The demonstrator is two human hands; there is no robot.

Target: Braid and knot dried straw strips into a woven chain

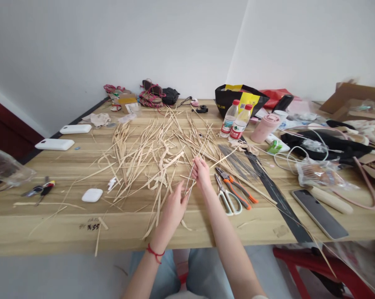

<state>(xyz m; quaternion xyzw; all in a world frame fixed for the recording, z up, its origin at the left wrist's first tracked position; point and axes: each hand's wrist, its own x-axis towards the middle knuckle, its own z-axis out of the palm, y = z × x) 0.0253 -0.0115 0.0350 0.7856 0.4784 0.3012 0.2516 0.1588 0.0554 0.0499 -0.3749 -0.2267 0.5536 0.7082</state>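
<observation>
My right hand (202,172) is closed in a pinch on thin, greyish wires (189,192) that slant up and away over the table. Lower and to the left, my left hand (174,204) has its fingers and thumb around the lower stretch of the same wires. A red string bracelet (155,254) circles my left wrist. Beyond both hands lies a loose spread of pale, flat plant-fibre strips (143,151). Close by my right forearm are white-handled scissors (227,197) and orange-and-grey pliers (237,189). More straight grey wires (235,160) lie behind these tools.
Two water bottles (238,123), a pink cup (264,128) and a black-yellow bag (229,97) stand at the back right. A phone (319,214) and cables crowd the right side. On the left are a white case (92,195), keys (42,189) and white flat devices (55,144).
</observation>
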